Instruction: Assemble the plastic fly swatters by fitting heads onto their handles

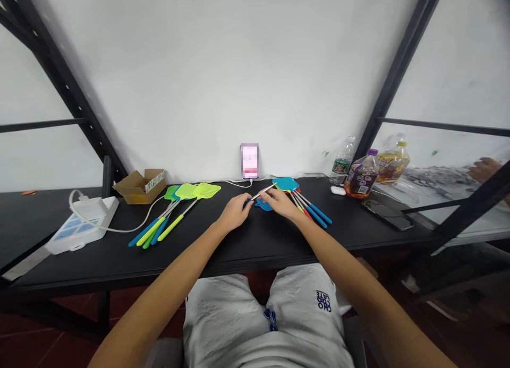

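Observation:
Both my hands meet at the middle of the black table point(119, 251). My left hand point(236, 210) pinches the end of a thin silver rod point(263, 191), the shaft of a fly swatter. My right hand point(281, 202) grips the same swatter at its blue head point(263, 204), which lies on the table between my hands. Just behind my right hand lies a pile of blue-headed fly swatters point(286, 184) with red and blue handles point(314, 214). To the left lies a group of green and yellow fly swatters point(191, 191) with blue, yellow and green handles.
A phone point(249, 161) leans on the wall, plugged into a white cable. A small cardboard box point(139, 186) and a white power strip point(82, 224) sit at left. Bottles point(362, 174) and a dark phone point(388, 214) stand at right. Another person's hand point(484, 169) shows far right.

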Demonstrator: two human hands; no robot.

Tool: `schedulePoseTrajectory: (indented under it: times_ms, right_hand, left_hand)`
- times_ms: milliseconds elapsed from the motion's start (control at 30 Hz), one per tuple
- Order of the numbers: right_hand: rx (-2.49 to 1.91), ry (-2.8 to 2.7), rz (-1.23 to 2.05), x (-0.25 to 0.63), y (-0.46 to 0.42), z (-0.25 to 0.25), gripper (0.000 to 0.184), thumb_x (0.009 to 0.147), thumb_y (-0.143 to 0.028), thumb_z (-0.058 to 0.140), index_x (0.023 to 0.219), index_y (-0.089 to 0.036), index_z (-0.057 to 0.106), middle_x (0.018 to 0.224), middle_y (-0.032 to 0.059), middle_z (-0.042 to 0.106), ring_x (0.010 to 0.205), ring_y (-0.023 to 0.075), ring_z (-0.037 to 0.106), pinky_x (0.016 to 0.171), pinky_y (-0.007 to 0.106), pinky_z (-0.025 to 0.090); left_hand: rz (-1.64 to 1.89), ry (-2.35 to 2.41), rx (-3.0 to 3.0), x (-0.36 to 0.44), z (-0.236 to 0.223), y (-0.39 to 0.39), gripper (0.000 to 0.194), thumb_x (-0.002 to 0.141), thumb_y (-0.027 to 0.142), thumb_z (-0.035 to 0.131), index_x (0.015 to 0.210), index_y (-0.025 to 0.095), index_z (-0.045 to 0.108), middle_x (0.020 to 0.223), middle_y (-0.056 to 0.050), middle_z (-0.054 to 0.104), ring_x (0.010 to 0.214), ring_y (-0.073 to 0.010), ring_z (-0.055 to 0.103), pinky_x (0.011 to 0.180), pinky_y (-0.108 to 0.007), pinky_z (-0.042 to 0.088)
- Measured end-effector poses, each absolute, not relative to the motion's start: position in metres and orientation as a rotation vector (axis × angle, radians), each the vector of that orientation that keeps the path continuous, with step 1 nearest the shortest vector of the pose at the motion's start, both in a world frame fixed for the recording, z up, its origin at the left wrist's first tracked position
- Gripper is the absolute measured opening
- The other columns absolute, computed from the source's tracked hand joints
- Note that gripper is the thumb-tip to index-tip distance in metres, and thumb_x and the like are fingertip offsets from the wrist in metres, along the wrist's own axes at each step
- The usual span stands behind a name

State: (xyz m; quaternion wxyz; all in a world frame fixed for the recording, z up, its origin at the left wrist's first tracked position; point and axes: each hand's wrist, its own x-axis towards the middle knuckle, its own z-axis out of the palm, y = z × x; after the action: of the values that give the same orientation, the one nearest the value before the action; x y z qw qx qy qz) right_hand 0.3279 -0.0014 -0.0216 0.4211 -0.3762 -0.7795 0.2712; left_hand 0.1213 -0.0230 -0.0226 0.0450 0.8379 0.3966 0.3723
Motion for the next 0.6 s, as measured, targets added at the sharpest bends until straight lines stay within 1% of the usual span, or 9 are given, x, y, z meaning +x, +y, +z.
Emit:
schedulePoseTrajectory:
  times_ms: [67,133,200,267,367,433,467,533,600]
  right_hand:
    - [-1.197,-1.994,0.376,0.331,-0.001,-0.024,0.055,0.086,-0.061,0.055,0.109,-0.013,0.066,0.11,0.0157,0.067,0.105,0.0265,0.062,0.091,0.037,0.047]
    - [-1.526,-1.979,0.122,0.332,-0.003,-0.025,0.068,0.08,-0.066,0.059,0.118,-0.01,0.063,0.12,0.0212,0.062,0.117,0.034,0.054,0.1,0.044,0.04]
    - [-1.785,-1.946,-0.02,0.33,-0.004,-0.025,0.085,0.075,-0.074,0.058,0.123,-0.005,0.06,0.124,0.0273,0.057,0.121,0.0402,0.049,0.102,0.048,0.036]
    - [-1.915,-1.924,-0.073,0.326,-0.004,-0.025,0.098,0.068,-0.081,0.059,0.124,0.0,0.058,0.125,0.0316,0.055,0.121,0.0436,0.048,0.102,0.05,0.035]
    - [-1.995,-1.919,0.05,0.325,0.002,-0.025,0.106,0.055,-0.083,0.067,0.122,-0.001,0.06,0.124,0.0314,0.057,0.119,0.0435,0.051,0.098,0.048,0.038]
    - [-1.967,-1.922,0.236,0.329,0.009,-0.026,0.1,0.05,-0.079,0.073,0.117,-0.005,0.063,0.12,0.0274,0.061,0.114,0.0409,0.057,0.093,0.044,0.043]
    - [-1.911,-1.912,0.316,0.332,0.013,-0.027,0.094,0.05,-0.075,0.076,0.114,-0.007,0.064,0.118,0.0247,0.063,0.111,0.039,0.059,0.091,0.042,0.045]
    - [-1.754,-1.85,0.415,0.339,0.02,-0.03,0.074,0.061,-0.063,0.077,0.111,-0.01,0.064,0.115,0.0197,0.066,0.108,0.0341,0.062,0.089,0.038,0.047]
    - [-1.615,-1.717,0.451,0.346,0.026,-0.031,0.051,0.075,-0.048,0.071,0.11,-0.012,0.063,0.113,0.0159,0.067,0.104,0.0289,0.063,0.086,0.035,0.048]
  left_hand:
    - [1.155,1.292,2.521,0.118,-0.024,-0.02,0.019,0.095,0.025,0.042,0.102,0.018,0.059,0.089,-0.006,0.065,0.083,-0.0189,0.06,0.078,-0.032,0.046]
    - [1.171,1.375,2.494,0.114,-0.025,-0.017,0.019,0.094,0.022,0.041,0.104,0.018,0.057,0.092,-0.007,0.065,0.086,-0.0202,0.06,0.079,-0.033,0.046]
    - [1.155,1.454,2.487,0.111,-0.027,-0.013,0.018,0.094,0.022,0.041,0.101,0.019,0.057,0.093,-0.008,0.064,0.089,-0.0214,0.06,0.08,-0.034,0.046]
    - [1.118,1.52,2.484,0.109,-0.028,-0.011,0.019,0.095,0.025,0.04,0.097,0.019,0.057,0.095,-0.008,0.064,0.09,-0.0222,0.06,0.081,-0.034,0.046]
    - [1.05,1.587,2.487,0.107,-0.03,-0.008,0.023,0.097,0.03,0.038,0.096,0.02,0.059,0.095,-0.008,0.065,0.09,-0.0222,0.06,0.081,-0.034,0.046]
    - [0.996,1.624,2.488,0.107,-0.03,-0.008,0.024,0.097,0.03,0.038,0.098,0.021,0.061,0.095,-0.008,0.065,0.09,-0.0219,0.061,0.081,-0.033,0.046]
    - [0.969,1.644,2.487,0.106,-0.03,-0.008,0.025,0.097,0.03,0.039,0.099,0.021,0.061,0.095,-0.007,0.065,0.089,-0.0218,0.061,0.08,-0.032,0.045]
    - [0.927,1.682,2.474,0.104,-0.029,-0.008,0.025,0.096,0.029,0.039,0.101,0.022,0.062,0.095,-0.007,0.066,0.09,-0.0217,0.062,0.08,-0.032,0.045]
    - [0.903,1.715,2.457,0.102,-0.027,-0.008,0.024,0.096,0.029,0.04,0.101,0.022,0.063,0.097,-0.007,0.068,0.091,-0.022,0.062,0.081,-0.032,0.045]
